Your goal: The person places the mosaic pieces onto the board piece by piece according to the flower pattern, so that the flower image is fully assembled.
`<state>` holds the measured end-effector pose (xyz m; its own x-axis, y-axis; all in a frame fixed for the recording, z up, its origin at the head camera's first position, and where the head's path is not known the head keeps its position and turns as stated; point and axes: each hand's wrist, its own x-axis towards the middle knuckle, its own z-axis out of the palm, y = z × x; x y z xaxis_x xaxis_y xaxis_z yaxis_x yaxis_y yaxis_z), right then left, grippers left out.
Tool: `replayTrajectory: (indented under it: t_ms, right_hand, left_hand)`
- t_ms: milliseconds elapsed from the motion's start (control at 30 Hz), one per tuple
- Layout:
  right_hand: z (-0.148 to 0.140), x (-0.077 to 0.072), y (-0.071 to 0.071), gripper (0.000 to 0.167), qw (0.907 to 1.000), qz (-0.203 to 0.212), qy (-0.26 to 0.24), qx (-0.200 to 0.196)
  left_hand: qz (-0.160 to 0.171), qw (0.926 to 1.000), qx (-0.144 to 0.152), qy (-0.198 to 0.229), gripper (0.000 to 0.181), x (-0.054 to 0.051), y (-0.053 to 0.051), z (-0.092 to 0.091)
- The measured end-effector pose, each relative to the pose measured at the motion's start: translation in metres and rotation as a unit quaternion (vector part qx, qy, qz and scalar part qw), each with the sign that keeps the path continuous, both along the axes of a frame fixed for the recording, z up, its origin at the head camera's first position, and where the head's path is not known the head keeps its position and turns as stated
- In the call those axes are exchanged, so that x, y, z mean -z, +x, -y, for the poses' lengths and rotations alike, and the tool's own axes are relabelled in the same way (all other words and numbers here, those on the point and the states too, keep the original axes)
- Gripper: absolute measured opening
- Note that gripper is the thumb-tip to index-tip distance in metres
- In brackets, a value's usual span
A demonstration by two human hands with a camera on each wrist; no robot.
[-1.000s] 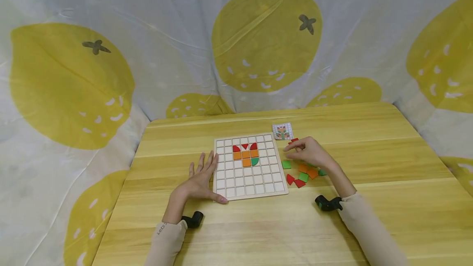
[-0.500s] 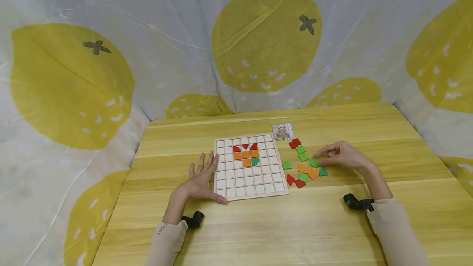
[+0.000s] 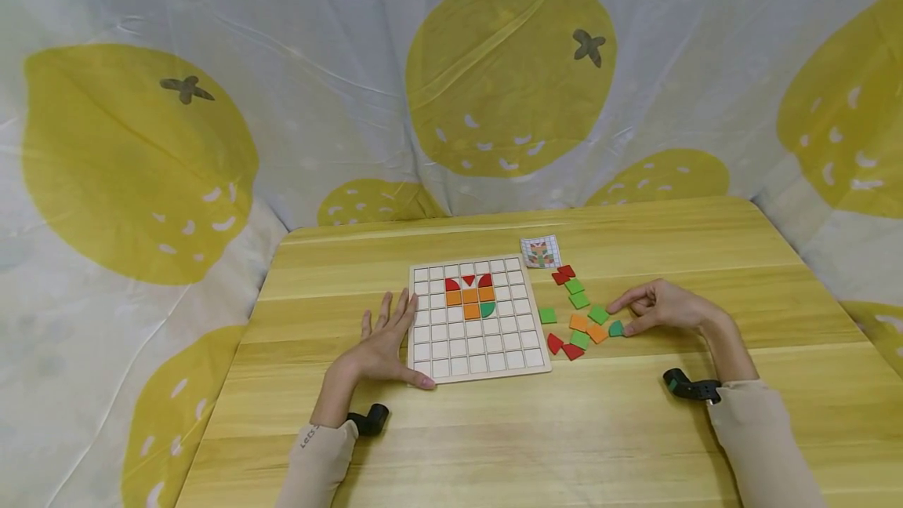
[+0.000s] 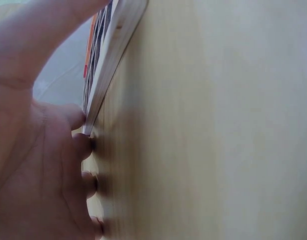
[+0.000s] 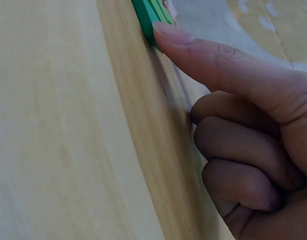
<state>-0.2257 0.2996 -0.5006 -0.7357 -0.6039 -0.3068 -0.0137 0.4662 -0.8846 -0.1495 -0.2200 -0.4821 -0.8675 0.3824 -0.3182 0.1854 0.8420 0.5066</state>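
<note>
A wooden grid board (image 3: pixel 462 355) lies flat on the table, with red, orange and dark green tiles set in its upper middle. My left hand (image 3: pixel 377 347) rests spread at the board's left edge, thumb at the near corner. In the left wrist view its fingertips touch the tabletop and board side. My right hand (image 3: pixel 666 306) is at the right of the loose tiles. Its thumb touches a dark green rounded tile (image 3: pixel 617 328), also seen in the right wrist view. The index fingertip is beside a light green square tile (image 3: pixel 598 314); the other fingers are curled.
Several loose tiles lie right of the board, among them an orange tile (image 3: pixel 596 333), a red tile (image 3: pixel 573 352) and a green tile (image 3: pixel 548 315). A small pattern card (image 3: pixel 540 251) lies behind them. A lemon-print cloth (image 3: pixel 339 100) hangs around the table (image 3: pixel 508 445).
My right hand has moved right and slightly nearer, from beside the board across the loose tiles, and its thumb now touches the dark green tile. The left hand has not moved.
</note>
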Motion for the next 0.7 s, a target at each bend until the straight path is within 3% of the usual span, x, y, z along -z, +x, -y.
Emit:
replayTrajectory:
  t_ms: [367, 533, 700]
  right_hand:
    - [0.034, 0.000, -0.006, 0.032, 0.9932, -0.061, 0.034, 0.093]
    - [0.050, 0.000, -0.013, 0.032, 0.9865, -0.110, 0.050, 0.111]
    - [0.058, -0.001, -0.015, 0.029, 0.9787, -0.121, 0.066, 0.152]
  left_hand:
    - [0.001, 1.0000, -0.001, 0.000, 0.148, -0.001, 0.001, 0.002]
    - [0.001, 1.0000, 0.001, 0.000, 0.147, 0.000, 0.000, 0.001]
    - [0.002, 1.0000, 0.002, 0.000, 0.147, 0.001, 0.000, 0.000]
